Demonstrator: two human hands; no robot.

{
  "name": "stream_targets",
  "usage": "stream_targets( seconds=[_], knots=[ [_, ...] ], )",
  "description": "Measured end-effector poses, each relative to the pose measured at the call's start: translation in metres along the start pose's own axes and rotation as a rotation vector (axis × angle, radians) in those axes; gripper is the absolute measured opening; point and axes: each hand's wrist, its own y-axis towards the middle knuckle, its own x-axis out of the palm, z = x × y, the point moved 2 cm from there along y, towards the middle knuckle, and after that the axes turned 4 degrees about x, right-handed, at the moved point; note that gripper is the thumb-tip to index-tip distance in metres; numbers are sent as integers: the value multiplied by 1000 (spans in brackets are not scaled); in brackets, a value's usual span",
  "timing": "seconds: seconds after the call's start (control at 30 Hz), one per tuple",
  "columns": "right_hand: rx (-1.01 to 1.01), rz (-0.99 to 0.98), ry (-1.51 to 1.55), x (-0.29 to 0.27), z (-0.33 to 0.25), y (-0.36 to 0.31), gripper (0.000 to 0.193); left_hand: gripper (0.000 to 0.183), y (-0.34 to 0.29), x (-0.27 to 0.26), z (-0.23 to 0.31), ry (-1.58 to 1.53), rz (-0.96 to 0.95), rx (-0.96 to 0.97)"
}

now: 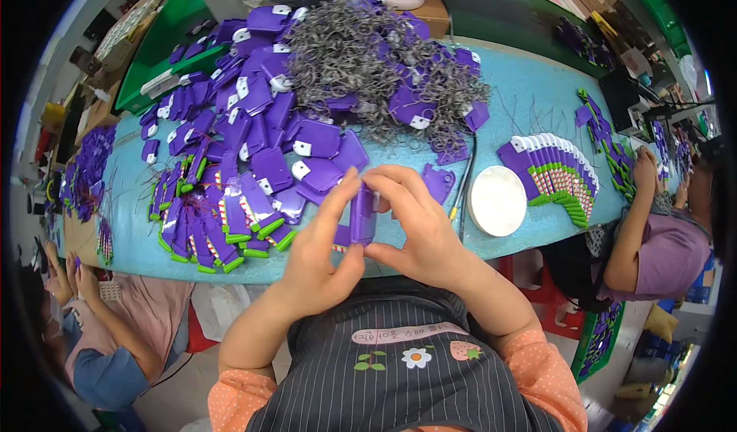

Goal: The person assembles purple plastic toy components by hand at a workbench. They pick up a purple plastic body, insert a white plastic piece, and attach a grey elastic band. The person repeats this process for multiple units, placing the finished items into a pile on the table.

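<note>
Nearest the camera, both hands meet just above the near edge of the light blue table (530, 102). The left hand (318, 259) is closed on a small purple plastic piece (362, 216), with the thumb under its lower end and the fingers along its left side. The right hand (418, 229) grips the same piece from the right, its fingers curled over the top end. The piece stands upright between the two hands, clear of the table surface.

Just left of the hands lies a fanned row of purple pieces with green ends (207, 236). A single purple piece (438, 180) lies flat just beyond the right hand. To the right sits a round white lid (497, 200), and past it a neat overlapping row of purple and green pieces (560, 173).

Farther back, a loose heap of purple parts with white tabs (246, 110) covers the table's left half. A tangled pile of grey metal rings (361, 56) rests on the far side of the heap. A green crate (157, 48) stands at the far left corner.

Another person's arm (641, 217) reaches the table at the right edge.
</note>
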Motion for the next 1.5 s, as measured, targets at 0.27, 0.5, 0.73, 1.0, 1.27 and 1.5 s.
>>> stream_targets(
  seconds=[0.27, 0.5, 0.73, 1.0, 1.27, 1.5],
  knots=[
    [167, 224, -179, 3, 12, -16, 70, 27, -27, -6, -46, -481, 415, -448],
    [32, 55, -478, 25, 18, -10, 63, 29, -52, -46, -47, -899, 411, -570],
    [-82, -342, -825, 81, 19, -9, 40, 32, -60, -48, -31, -986, 384, -728],
    [-675, -16, -416, 42, -10, -34, 19, 30, -79, -17, -39, -1109, 264, -868],
    [-544, -50, -552, 50, -6, -53, 28, 33, -78, 20, -28, -1274, 211, -847],
    [605, 218, 595, 22, 32, -36, 33, 36, -90, 17, -9, -935, 88, -734]
  ],
)
